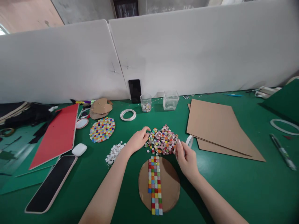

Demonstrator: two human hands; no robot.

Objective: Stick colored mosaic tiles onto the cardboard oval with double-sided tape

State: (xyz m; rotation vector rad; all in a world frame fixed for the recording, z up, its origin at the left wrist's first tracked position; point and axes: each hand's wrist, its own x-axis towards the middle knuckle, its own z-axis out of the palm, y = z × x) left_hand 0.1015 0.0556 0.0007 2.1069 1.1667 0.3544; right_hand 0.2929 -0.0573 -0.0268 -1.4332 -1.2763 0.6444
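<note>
Left hand (138,140) at 11 o'clock of cardboard disc (170,183), fingers loosely parted at edge of mosaic-tile heap (164,141); right hand (187,157) at 1 o'clock, fingertips drawn together, cannot tell whether on tile. Mosaic-tile heap at 12 o'clock. Risks: careless rake could scatter tiles; left forearm (113,183) could drag white chip heap (114,153) at 10 o'clock. 3-column tile strip (155,183) seems to overhang cardboard disc at 6 o'clock; knock there might lift tiles.

White chips (114,152) partly hidden behind left forearm (111,186), whether right fingers (179,145) hold anything too small to tell
</note>
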